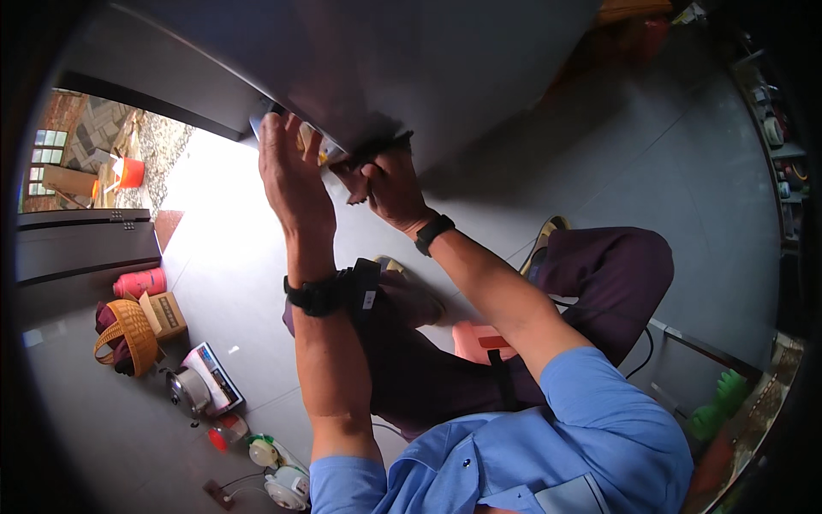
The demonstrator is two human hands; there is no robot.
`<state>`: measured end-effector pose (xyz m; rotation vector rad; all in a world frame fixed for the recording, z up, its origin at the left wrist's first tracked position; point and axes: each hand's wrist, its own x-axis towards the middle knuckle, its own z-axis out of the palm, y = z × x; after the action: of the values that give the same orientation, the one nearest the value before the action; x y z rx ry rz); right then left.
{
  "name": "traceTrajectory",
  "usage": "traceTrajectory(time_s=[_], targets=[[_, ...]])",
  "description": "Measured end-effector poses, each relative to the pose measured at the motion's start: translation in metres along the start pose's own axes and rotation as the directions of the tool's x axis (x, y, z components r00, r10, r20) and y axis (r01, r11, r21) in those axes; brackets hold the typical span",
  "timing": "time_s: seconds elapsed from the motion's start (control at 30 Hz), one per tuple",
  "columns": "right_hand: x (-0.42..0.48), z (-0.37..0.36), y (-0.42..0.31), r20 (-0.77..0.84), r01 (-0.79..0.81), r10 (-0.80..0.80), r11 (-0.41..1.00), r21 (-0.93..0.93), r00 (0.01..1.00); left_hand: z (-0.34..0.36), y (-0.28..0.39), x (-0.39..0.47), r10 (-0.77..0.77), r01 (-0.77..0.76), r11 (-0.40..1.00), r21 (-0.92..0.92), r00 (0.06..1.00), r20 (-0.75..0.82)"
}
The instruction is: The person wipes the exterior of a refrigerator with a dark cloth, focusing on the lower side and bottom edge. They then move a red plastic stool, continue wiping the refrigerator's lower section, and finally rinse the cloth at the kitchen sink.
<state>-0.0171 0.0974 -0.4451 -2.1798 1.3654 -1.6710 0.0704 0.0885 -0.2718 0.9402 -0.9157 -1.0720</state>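
Observation:
A large grey panel [411, 70], seemingly a cabinet or appliance side, stands before me with its edge running down to my hands. My left hand [292, 173] is raised at that edge, fingers extended and partly hidden behind it; whether it grips anything cannot be told. Against the lower corner of the panel, my right hand [393, 186] is closed on a dark brown cloth [352, 180]. Small yellow and bluish items show behind my left fingers, too hidden to name.
At left on the tiled floor are a pink container [140, 283], a wicker basket [136, 334], a cardboard box [168, 315], a steel pot [189, 390] and electric cords. A pink plastic stool [475, 340] is beneath me. Shelves [788, 151] line the right side.

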Motion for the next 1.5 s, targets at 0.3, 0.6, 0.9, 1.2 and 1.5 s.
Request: traceTrajectory(time_s=[0.3, 0.6, 0.9, 1.2, 1.5], targets=[[-0.124, 0.047, 0.077, 0.422, -0.905, 0.899, -0.08, 0.418, 0.116, 0.009, -0.003, -0.003, 0.189, -0.186, 0.928, 0.324, 0.982, 0.022], [0.006, -0.021, -0.042, -0.135, -0.299, 0.346, 0.911, 0.284, 0.928, 0.014, 0.001, -0.029, 0.117, -0.057, 0.892, 0.449, 0.987, -0.109], [-0.077, 0.032, 0.069, 0.358, -0.813, 0.795, 0.268, 0.517, 0.489, -0.006, -0.008, -0.023, -0.035, -0.005, 0.875, 0.484, 0.997, 0.073], [-0.031, -0.056, 0.024, 0.415, -0.499, 0.834, -0.202, 0.843, 0.363, 0.004, 0.021, -0.036, 0.04, -0.022, 0.983, 0.18, 0.994, -0.097], [0.048, 0.003, -0.082, -0.232, -0.352, 0.829, 0.446, 0.823, 0.509, 0.03, 0.02, -0.004, 0.09, -0.082, 0.979, 0.184, 0.995, -0.037]])
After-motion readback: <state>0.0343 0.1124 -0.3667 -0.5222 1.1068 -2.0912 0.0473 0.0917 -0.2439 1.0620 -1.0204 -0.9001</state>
